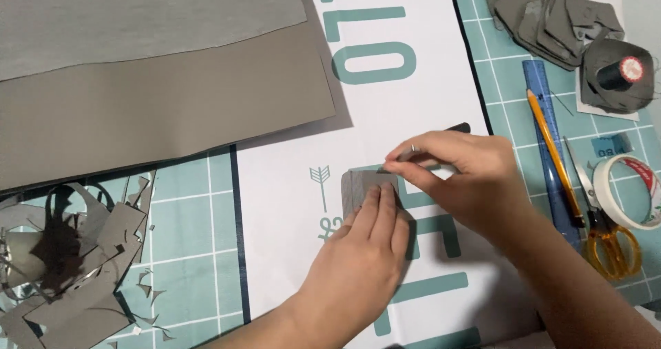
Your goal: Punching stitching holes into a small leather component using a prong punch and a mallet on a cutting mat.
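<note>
Pressing flat, fingers together, on a small grey patch (359, 187), with the left hand (365, 249). Pinched a thin metal tool (407, 152), likely a needle, in the right hand (458, 177), thumb and forefinger closed at the patch's upper right edge; rest of the tool hidden. Lay on a white sheet (392, 108) with teal lettering, the patch near its middle, both hands touching it. Spread under the sheet, a teal cutting mat (193, 252) on the counter. Just right of the right hand, a blue ruler (547, 142) with an orange pencil (554, 156) lying across it. Beyond those, orange-handled scissors (606, 235) touching a tape roll (630, 190). Stacked at the far right corner, cut grey pieces (544, 15), beside a dark thread spool (620, 73). Covered the upper left, two large grey sheets (151, 66), the lighter overlapping the darker. Heaped at the lower left, well apart from the hands, grey scraps (62, 266).
</note>
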